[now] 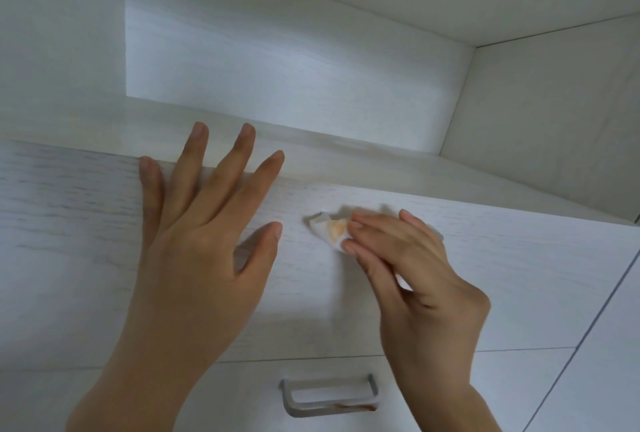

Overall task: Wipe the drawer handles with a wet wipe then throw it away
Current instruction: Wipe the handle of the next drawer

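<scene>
My right hand (408, 272) pinches a crumpled white wet wipe (329, 229) with an orange stain and holds it against the front of the upper white drawer (502, 275). That drawer's handle is mostly hidden under the hand and wipe; a small grey end shows at its right (439, 234). My left hand (204, 220) lies flat on the same drawer front with its fingers straight and spread, the fingertips reaching over the top edge. The lower drawer's grey metal handle (329, 397) shows a brown rust-like stain along its bottom bar.
Above the drawers is an open white shelf recess (277, 67) with a side wall on the right (554, 119). A vertical seam to a neighbouring white panel (606, 345) runs along the right.
</scene>
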